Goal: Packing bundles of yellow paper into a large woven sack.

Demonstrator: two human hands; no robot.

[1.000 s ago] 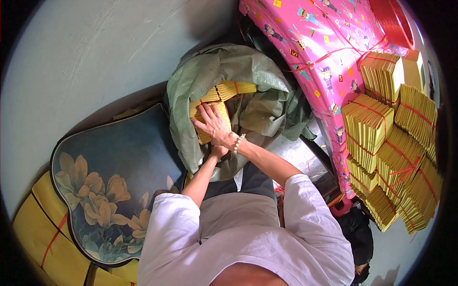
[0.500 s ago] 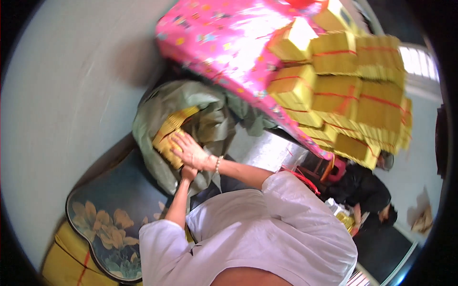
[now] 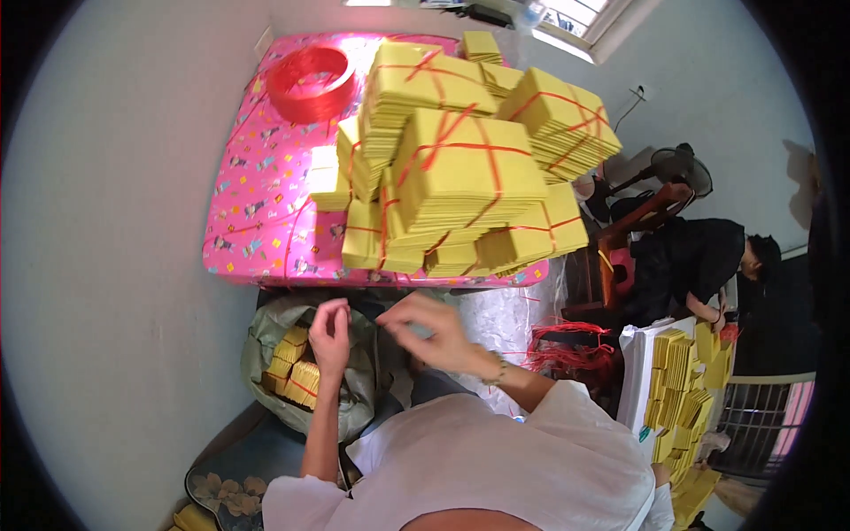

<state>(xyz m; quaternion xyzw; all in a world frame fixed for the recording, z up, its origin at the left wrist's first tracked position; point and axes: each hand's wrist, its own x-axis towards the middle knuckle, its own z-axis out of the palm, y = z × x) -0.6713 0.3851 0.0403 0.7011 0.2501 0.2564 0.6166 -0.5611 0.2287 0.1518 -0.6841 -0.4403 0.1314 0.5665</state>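
My left hand (image 3: 328, 338) is raised over the right part of the grey-green sack (image 3: 354, 389), fingers loosely curved with nothing visible in them. Close to it, my right hand (image 3: 432, 332) hangs in front of the table edge, thumb and fingers bent but apart, and it looks empty. Inside the open sack lie bundles of yellow folded paper (image 3: 303, 382) bound with thin red ties. On the table ahead, large yellow paper bundles (image 3: 469, 159) tied crosswise with red strips are piled up. Neither hand touches the pile.
A pink patterned cover (image 3: 266, 212) lies over the table, with a red coil of strapping (image 3: 312, 87) on it. Red strips (image 3: 571, 345) hang at the right. A person in black (image 3: 691, 265) bends beside a stack of yellow paper (image 3: 677, 398). A flowered chair cushion (image 3: 226, 478) is lower left.
Both hands have lifted off the yellow bundle in the sack and come apart, the right hand moving right. The view has turned toward the table, showing the red coil and more of the pile.
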